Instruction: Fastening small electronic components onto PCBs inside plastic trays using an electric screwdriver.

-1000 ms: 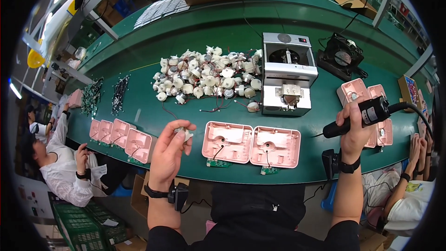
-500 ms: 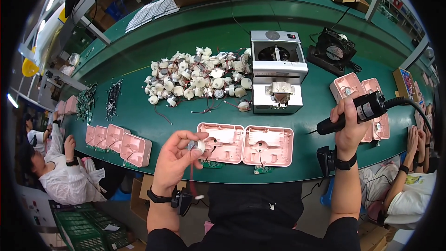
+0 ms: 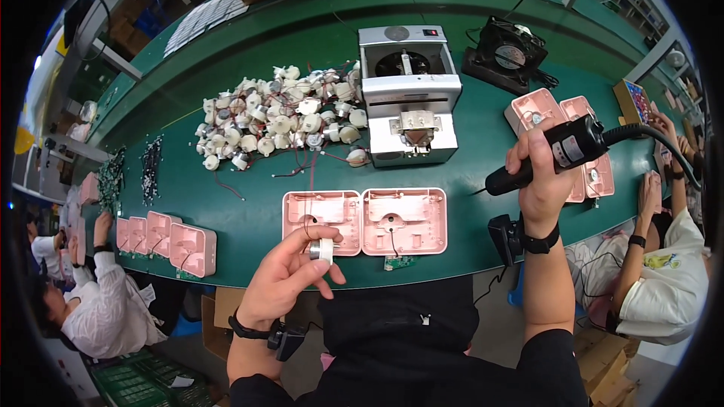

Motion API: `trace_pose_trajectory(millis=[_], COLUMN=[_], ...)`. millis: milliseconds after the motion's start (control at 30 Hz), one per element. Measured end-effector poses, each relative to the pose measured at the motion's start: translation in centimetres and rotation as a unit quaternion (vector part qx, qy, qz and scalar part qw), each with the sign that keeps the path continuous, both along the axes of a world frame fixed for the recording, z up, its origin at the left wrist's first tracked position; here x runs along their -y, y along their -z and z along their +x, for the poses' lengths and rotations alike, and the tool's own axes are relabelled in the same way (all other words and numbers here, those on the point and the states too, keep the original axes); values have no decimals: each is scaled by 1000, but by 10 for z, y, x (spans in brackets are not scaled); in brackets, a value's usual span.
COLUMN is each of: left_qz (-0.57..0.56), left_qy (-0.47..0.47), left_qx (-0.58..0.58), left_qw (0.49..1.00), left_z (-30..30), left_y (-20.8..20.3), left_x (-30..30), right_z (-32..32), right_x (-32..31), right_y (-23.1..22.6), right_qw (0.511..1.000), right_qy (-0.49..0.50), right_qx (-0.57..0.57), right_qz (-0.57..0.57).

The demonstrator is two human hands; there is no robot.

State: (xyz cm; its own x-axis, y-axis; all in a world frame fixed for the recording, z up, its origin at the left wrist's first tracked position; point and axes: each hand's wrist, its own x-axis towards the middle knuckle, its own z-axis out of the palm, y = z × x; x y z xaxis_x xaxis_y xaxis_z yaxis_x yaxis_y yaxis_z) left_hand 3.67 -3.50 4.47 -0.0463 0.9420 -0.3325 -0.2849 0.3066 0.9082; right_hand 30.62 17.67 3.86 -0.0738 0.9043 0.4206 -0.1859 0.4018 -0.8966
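Observation:
My left hand point(image 3: 277, 280) is closed on a small motor point(image 3: 323, 250) with a white housing and a silver end. Its thin wires rise away over a pink plastic shell point(image 3: 323, 197), whose near edge the hand partly covers. A second open pink shell point(image 3: 405, 240) lies beside that one, a black wire inside it and a green circuit board point(image 3: 398, 262) at its front edge. Wrapped in my right hand point(image 3: 544, 200) is a black electric screwdriver point(image 3: 575, 143), held above the table with its bit pointing left and its cable running off right.
A grey screw feeder point(image 3: 413, 92) stands beyond the shells, left of a black fan point(image 3: 507, 56). Many similar motors form a heap point(image 3: 275, 117) at back left. More pink shells point(image 3: 192, 249) line the left; others point(image 3: 534, 109) stand right. Co-workers sit on both sides.
The whole view has shifted, so table items appear further left. My left hand has turned the motor, and its wires, which hung down, now run upward. My right hand still holds the screwdriver.

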Motion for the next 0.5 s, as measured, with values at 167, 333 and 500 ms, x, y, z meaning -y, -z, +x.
trace_pose_trajectory(millis=[167,333,500], left_qz=[14,121,210], left_qy=[10,10,18], left_qx=[-72,-425,-571], left_qw=[997,897,793], left_z=[10,35,55], left_y=[10,17,23], left_x=[-4,-21,-44], right_z=[1,-2,0], right_x=[-2,1,3], right_y=[1,0,0], right_qw=[1000,1000,1000], right_qy=[-1,3,0], right_qx=[4,8,11], right_qz=[-1,11,10])
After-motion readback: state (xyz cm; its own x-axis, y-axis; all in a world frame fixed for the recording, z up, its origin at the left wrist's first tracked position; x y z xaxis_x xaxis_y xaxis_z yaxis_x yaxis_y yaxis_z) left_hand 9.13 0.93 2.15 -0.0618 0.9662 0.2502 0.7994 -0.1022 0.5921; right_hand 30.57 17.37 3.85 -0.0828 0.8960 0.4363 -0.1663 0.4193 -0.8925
